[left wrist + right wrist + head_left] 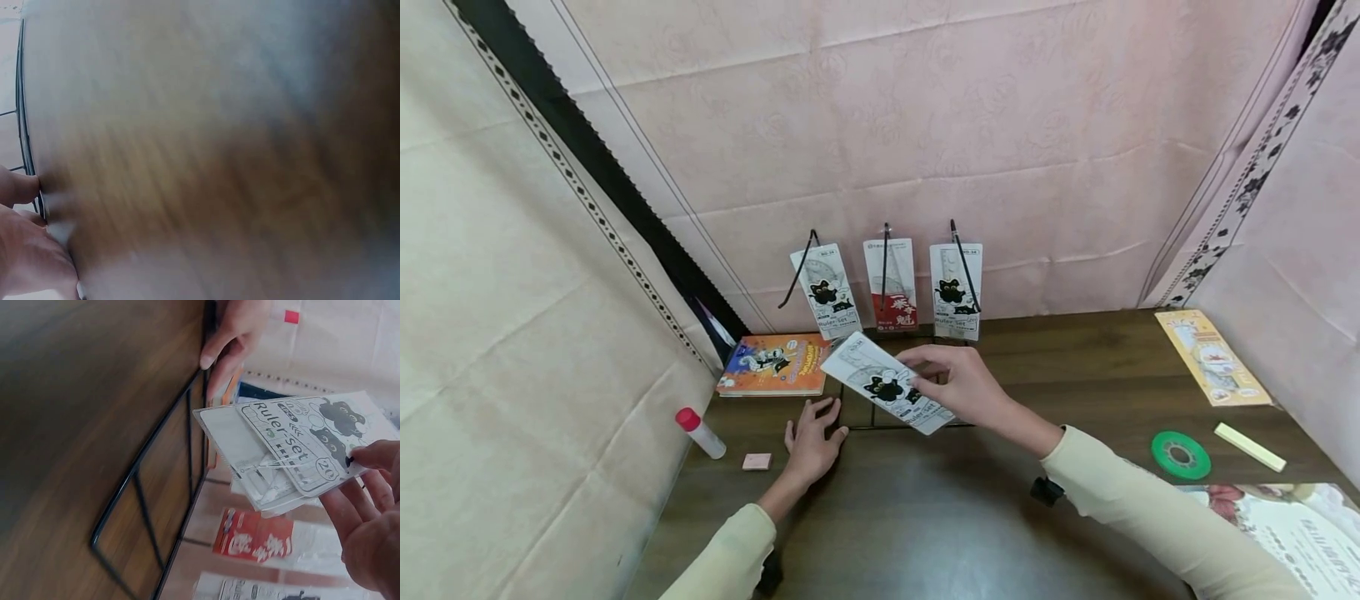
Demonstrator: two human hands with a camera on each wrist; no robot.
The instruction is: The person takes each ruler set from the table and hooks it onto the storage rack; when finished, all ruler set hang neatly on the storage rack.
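Note:
My right hand (958, 383) pinches a flat white ruler set packet (880, 382) with black cartoon cats, thumb on its printed face and fingers behind in the right wrist view. The packet is tilted above the base of a black wire rack (134, 472). My left hand (812, 442) rests at the rack's front left corner, fingers spread and touching the wire. On the rack's hooks hang two similar white packets, a left packet (826, 292) and a right packet (943, 287), with a red-and-white packet (904, 312) between them.
An orange picture book (775, 375) lies left of the rack. Nearer stand a red-capped glue stick (703, 435) and a small pink block (757, 462). Farther right are a yellow card pack (1213, 358), a green tape roll (1165, 458), a pale yellow strip (1250, 447) and a printed sheet (1292, 533).

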